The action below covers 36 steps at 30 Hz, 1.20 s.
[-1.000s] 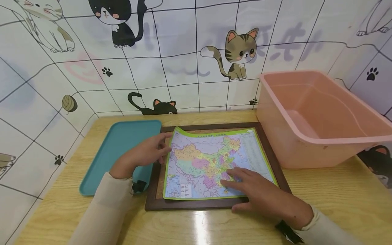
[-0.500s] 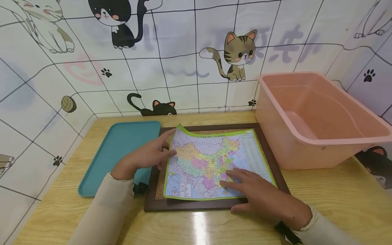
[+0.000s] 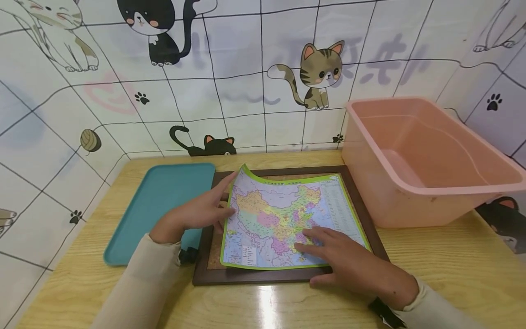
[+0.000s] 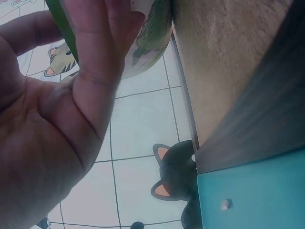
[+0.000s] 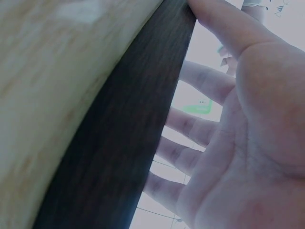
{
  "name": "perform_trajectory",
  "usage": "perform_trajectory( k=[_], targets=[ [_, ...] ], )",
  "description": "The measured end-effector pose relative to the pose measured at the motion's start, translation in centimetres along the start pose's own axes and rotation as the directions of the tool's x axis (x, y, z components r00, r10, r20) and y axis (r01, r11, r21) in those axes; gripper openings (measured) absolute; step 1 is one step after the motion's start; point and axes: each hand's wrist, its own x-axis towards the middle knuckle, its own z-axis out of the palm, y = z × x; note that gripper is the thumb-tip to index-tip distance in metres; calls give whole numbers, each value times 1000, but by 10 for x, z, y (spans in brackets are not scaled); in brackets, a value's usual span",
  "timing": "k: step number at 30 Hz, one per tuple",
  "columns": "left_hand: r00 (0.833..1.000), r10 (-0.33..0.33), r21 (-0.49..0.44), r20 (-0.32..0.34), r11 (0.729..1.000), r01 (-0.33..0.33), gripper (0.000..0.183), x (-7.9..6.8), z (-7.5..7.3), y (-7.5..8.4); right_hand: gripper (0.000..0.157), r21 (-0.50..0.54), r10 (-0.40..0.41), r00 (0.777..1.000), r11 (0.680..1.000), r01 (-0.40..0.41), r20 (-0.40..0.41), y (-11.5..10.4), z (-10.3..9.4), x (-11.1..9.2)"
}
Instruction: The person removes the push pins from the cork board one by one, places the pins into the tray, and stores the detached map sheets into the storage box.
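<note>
In the head view, a printed map of China (image 3: 263, 219) with a green border lies over a cork board in a dark wooden frame (image 3: 255, 275). Its upper left corner curls up off the cork (image 3: 215, 257). My left hand (image 3: 199, 210) pinches the map's left edge, thumb on the printed face, other fingers partly hidden behind the sheet. The left wrist view shows the raised sheet's green edge (image 4: 62, 31) between thumb and fingers. My right hand (image 3: 351, 260) rests with spread fingers on the map's lower right, thumb by the front of the frame.
A teal tray (image 3: 172, 183) lies left of the frame, under my left forearm. At the right stands a deep pink plastic tub (image 3: 382, 201). Behind the wooden table (image 3: 230, 306) rises a wall covering (image 3: 242, 96) printed with cats and grid lines.
The map's upper left corner has risen and curled further to the right. My left hand has shifted slightly right with that edge, while my right hand has stayed in place.
</note>
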Motion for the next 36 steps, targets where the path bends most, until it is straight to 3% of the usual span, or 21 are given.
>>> perform_trajectory(
  k=[11, 15, 18, 23, 27, 32, 36],
  targets=[
    [1000, 13, -50, -27, 999, -14, 87, 0, -3, 1, 75, -37, -12, 1000, 999, 11, -21, -6, -8, -3],
    [999, 16, -42, -36, 999, -17, 86, 1, -4, 2, 69, -109, -3, 993, 994, -9, -118, -11, -21, -5],
    [999, 16, -33, -40, 999, -17, 85, 1, -4, 3, 63, -190, -4, 974, 981, -40, -226, -12, -32, -7],
    [999, 16, -33, -50, 999, -17, 84, 1, -4, 3, 43, -232, -2, 909, 967, -104, -416, -10, -51, -15],
    [997, 26, -31, -67, 999, -28, 83, 2, -4, 2, 18, -220, 9, 824, 962, -162, -566, -5, -66, -21],
    [996, 31, -49, -87, 998, -35, 83, 2, -4, 3, 15, -215, 26, 717, 946, -243, -696, 1, -82, -29],
    [994, 20, -74, -111, 997, -28, 80, 2, -4, 3, 17, -151, 112, 639, 927, -342, -761, 7, -89, -37]
  ],
)
